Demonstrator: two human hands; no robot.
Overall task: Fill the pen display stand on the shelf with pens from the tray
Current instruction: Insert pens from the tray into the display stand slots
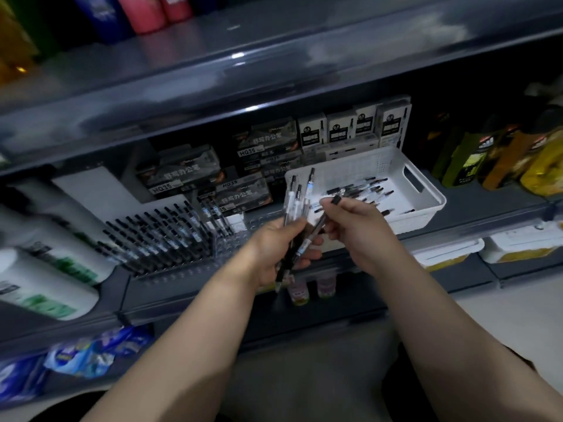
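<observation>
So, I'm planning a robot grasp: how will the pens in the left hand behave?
The pens look like thin, rigid plastic, so probably stiff and light. They splay apart in the left hand, so likely slippery. Round barrels may roll.

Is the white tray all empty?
No, several pens lie loose on the bottom of the white tray.

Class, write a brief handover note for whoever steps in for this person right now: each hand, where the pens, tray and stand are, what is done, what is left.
Left hand grips a bundle of pens. Right hand pinches a single pen beside the bundle.
White tray sits right of the hands, with loose pens in it. Display stand sits to their left.
Done: the stand's left rows are filled.
Left: its right holes are bare; slot in the held pens, then the tray's.
</observation>
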